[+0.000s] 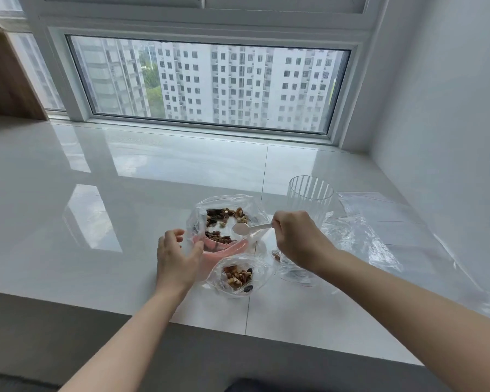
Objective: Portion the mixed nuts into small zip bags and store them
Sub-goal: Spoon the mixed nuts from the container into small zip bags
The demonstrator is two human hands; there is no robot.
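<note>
Portioning under way. Right hand [294,236] gripping empty spoon [249,228] over big nut bag [224,222]; left hand [178,256] holding its mouth wide. One small bag [238,275] part-filled on bench [96,193]; sealing, storing outstanding.

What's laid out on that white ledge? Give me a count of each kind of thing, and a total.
Plastic bags holding nuts: 2, the large bag and the small zip bag
Plastic spoons: 1, the white spoon held by the right hand
Clear ribbed cups: 1, the cup
Total: 4
More clear plastic lies crumpled at the right; I cannot tell how many bags it makes.
</note>
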